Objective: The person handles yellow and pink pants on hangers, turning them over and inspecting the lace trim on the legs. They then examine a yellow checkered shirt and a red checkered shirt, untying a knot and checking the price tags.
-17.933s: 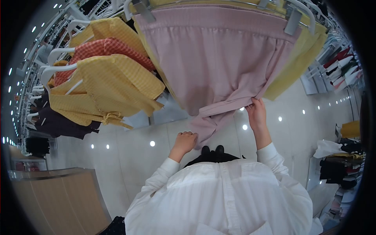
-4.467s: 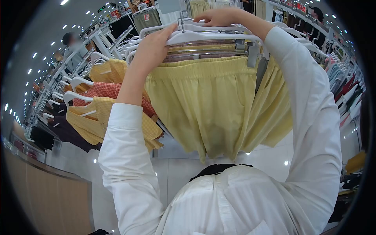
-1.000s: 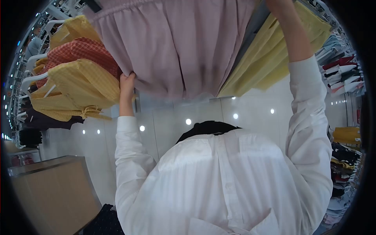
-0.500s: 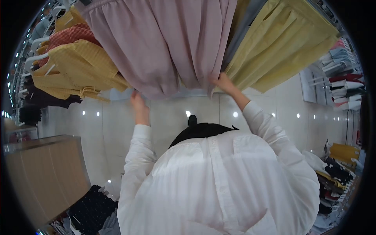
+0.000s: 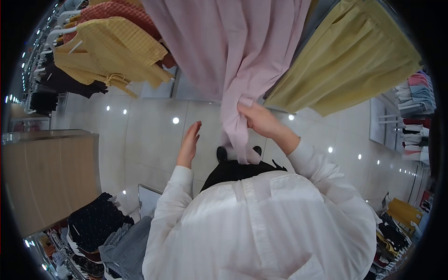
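Observation:
A pale pink garment [image 5: 224, 51] hangs at the top centre, its lower part drawn toward my body in a bunched strip. My right hand [image 5: 262, 120] is closed round that bunched cloth. To the left of the cloth, my left hand [image 5: 190, 142] is raised with its fingers stretched out, apart from the garment and holding nothing. Beside the pink cloth on the right hangs a yellow-green garment [image 5: 345, 60]. A yellow checked top [image 5: 109, 51] with a tied cord hangs on a white hanger at the upper left.
A wooden-sided unit [image 5: 51, 179] stands at the left. Dark dotted clothing [image 5: 95, 223] and a grey garment [image 5: 126, 247] hang at the lower left. More clothes hang along the right, with a mustard one [image 5: 403, 212] lower down. Shiny floor tiles [image 5: 154, 135] lie below.
My right hand has pulled the pink cloth's lower part toward me and gathered it. My left hand has come away from the cloth's lower left edge, and its fingers have opened.

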A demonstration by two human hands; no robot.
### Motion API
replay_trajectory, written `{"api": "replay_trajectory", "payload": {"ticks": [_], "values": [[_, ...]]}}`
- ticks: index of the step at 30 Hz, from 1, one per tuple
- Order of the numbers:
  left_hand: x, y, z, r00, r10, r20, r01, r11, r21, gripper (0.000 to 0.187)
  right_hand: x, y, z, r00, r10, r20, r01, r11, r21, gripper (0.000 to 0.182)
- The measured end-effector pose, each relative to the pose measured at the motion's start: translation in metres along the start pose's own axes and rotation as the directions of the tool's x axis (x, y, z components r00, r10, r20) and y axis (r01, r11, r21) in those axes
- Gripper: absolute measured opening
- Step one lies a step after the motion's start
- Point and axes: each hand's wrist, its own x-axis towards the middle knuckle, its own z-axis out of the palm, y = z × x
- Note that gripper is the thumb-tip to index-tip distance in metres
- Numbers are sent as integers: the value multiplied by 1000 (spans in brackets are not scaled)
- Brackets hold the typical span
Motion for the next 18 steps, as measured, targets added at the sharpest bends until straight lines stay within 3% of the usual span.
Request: {"api": "replay_trajectory", "payload": {"ticks": [1, 3, 5, 9, 10, 11, 12, 14, 15, 17, 18], "values": [[4, -2, 0, 999, 22, 38, -23, 999, 33, 53, -9, -18, 18, 999, -29, -23, 33, 979, 201, 28], [39, -46, -11, 944, -52, 325, 103, 985, -142, 62, -16, -45, 19, 983, -178, -43, 183, 942, 283, 30], [34, -65, 15, 856, -40, 515, -33, 991, 131, 70, -19, -66, 10, 971, -236, -29, 221, 849, 481, 44], [20, -44, 58, 753, -35, 657, 10, 999, 41, 71, -32, -27, 8, 902, -354, -249, 432, 714, 551, 52], [31, -31, 81, 722, -32, 691, 35, 999, 9, 71, -40, -7, 13, 920, -349, -178, 386, 726, 569, 56], [11, -26, 47, 694, -22, 719, 61, 998, -29, 72, -49, 9, 22, 935, -339, -101, 332, 743, 581, 60], [8, -12, 32, 669, -4, 743, 86, 994, -72, 72, -57, 24, 40, 934, -340, -112, 340, 746, 573, 60], [-10, 9, 6, 623, 41, 781, 126, 980, -151, 72, -68, 52, 79, 883, -299, -361, 414, 859, 301, 60], [-34, 14, -28, 602, 57, 797, 147, 973, -180, 73, -70, 62, 92, 879, -306, -365, 423, 854, 302, 60], [-38, 40, -44, 555, 74, 829, 200, 955, -219, 73, -78, 77, 117, 918, -313, -241, 290, 948, -130, 58], [-48, 49, -53, 529, 80, 845, 232, 944, -234, 73, -80, 78, 133, 908, -317, -275, 313, 948, -61, 55]]}}
